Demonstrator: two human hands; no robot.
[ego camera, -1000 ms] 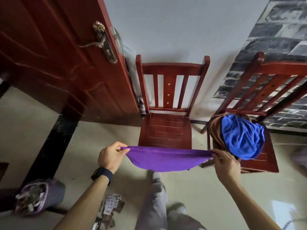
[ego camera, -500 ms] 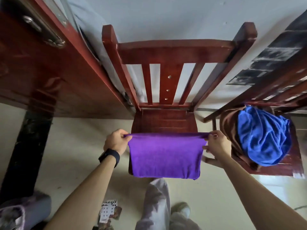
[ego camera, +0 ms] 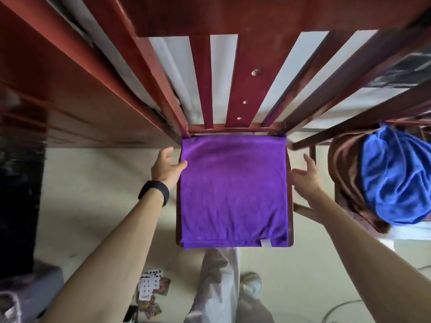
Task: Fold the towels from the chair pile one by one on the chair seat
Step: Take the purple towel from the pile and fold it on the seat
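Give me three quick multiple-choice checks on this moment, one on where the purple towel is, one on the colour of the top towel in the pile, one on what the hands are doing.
1. Where does the purple towel lie?
A. On the floor
B. Spread flat on the chair seat
C. Over the chair back

2. What colour is the top towel of the pile on the other chair?
A. Blue
B. Green
C. White

3. What state are the hands in?
A. Both pinch the towel's corners
B. Both open, one at each side edge
C. One holds a card

Answers: 1 B, the towel covers the seat, its label at the near edge. 2 A, the blue towel sits on a brown towel. 3 B, the left hand has fingers spread with the thumb at the towel's edge, and the right hand is open beside it with no grip.
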